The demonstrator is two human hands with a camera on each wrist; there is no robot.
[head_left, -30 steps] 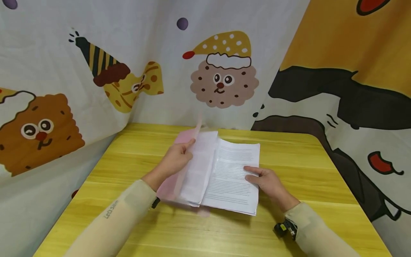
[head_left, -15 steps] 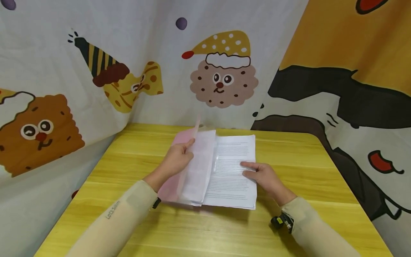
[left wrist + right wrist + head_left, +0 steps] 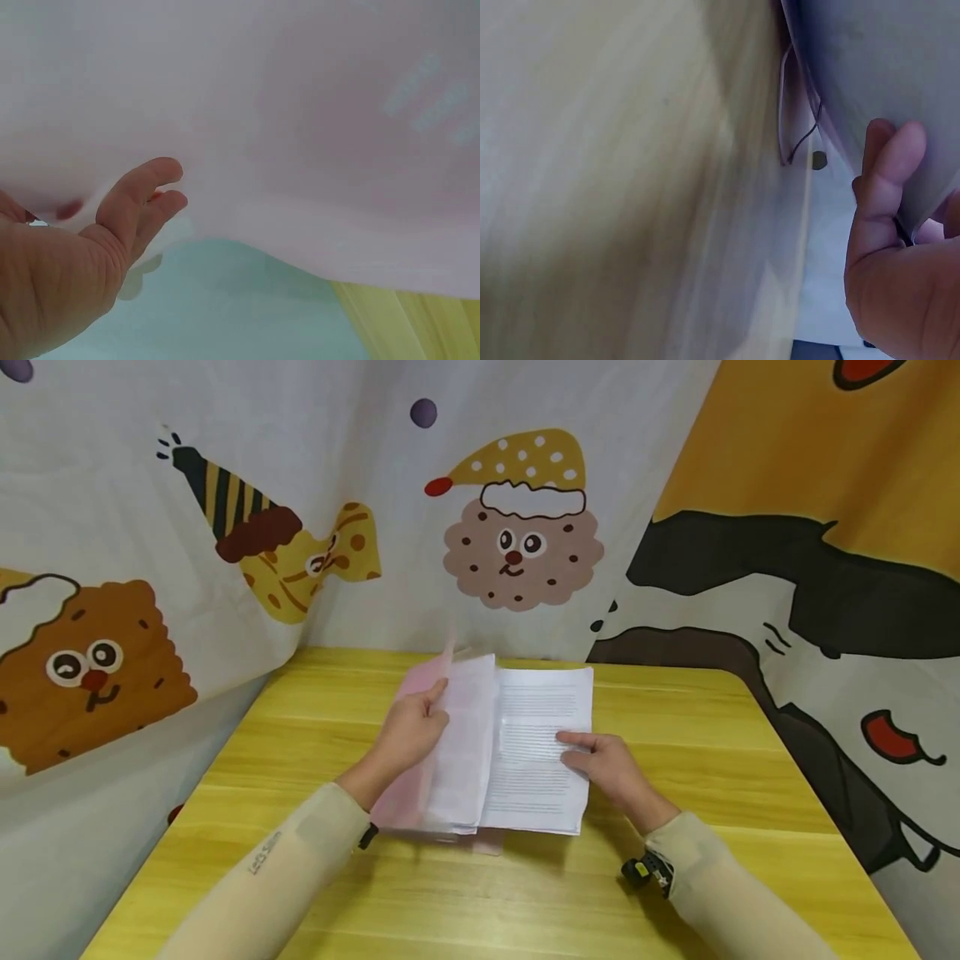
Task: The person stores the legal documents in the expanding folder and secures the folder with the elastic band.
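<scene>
A translucent pink file folder [image 3: 405,797] stands partly open over the table's middle. My left hand [image 3: 411,727] grips its left side near the upper edge, and in the left wrist view the fingers curl at the pinkish sheet [image 3: 300,165]. Printed sheets of paper [image 3: 528,789] lie to the right, their left part overlapped by whitish leaves [image 3: 465,752] of the folder. My right hand [image 3: 618,768] pinches the right edge of these sheets, thumb and forefinger on the printed face. From the right wrist view, fingers [image 3: 877,195] wrap round the paper's edge [image 3: 900,90].
The yellow wood-grain table [image 3: 712,777] spreads out on both sides. Behind it hangs a curtain [image 3: 375,627] with cartoon prints. A small black device [image 3: 637,870] is strapped at the right wrist.
My right hand has shifted left and slightly away from me, bringing the printed sheets closer in against the folder. The folder's raised upper edge, in my left hand, has tilted a little to the left.
</scene>
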